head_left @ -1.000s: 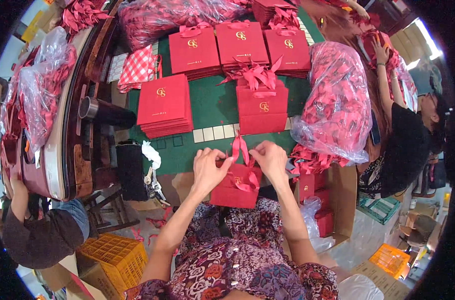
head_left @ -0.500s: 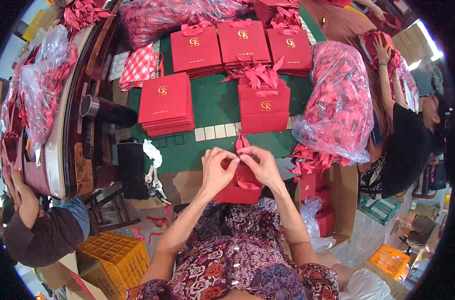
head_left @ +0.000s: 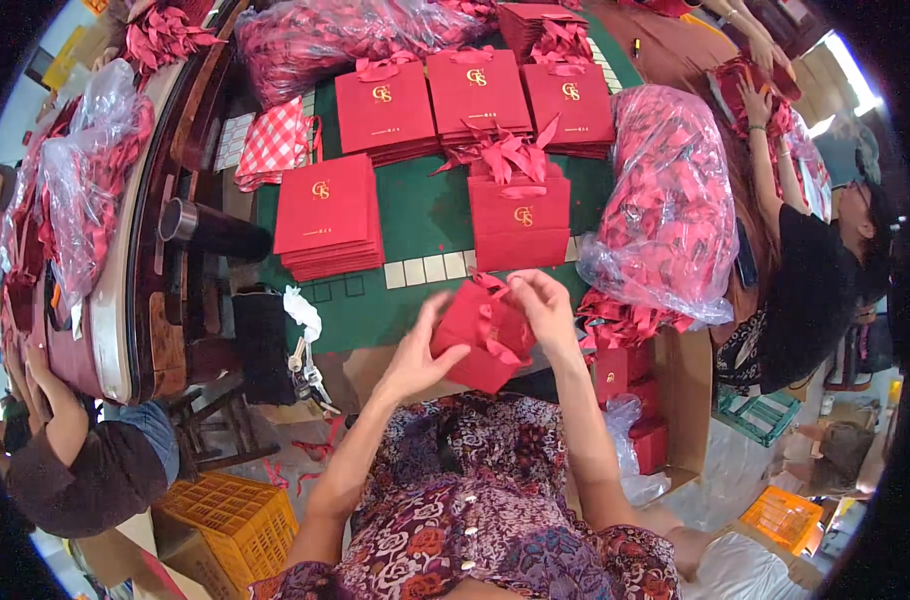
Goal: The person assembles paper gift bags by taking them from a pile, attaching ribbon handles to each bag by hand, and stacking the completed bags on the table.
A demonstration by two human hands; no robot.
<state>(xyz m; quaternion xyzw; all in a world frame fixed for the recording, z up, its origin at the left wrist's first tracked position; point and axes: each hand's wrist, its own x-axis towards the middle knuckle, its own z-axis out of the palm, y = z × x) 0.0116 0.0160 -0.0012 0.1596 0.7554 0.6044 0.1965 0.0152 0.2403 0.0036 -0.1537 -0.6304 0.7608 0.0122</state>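
In front of my body a small red paper gift bag is held tilted, with a red ribbon hanging across it. My left hand grips the bag's left side, thumb on the near face and fingers behind. At its upper right corner, my right hand has thumb and fingers closed by the ribbon top; the exact contact is partly hidden. Just beyond stands a stack of red gift bags with loose red ribbons on top. To its left lies another red bag stack.
Plastic sacks of red ribbon sit on the green table. More bag stacks stand behind. A dark cylinder juts out at left. Below right is a cardboard box with red bags; people work on both sides.
The bag has turned and tilted. My left hand has moved from the ribbon at the top down to the bag's left side; my right hand has shifted slightly right and up.
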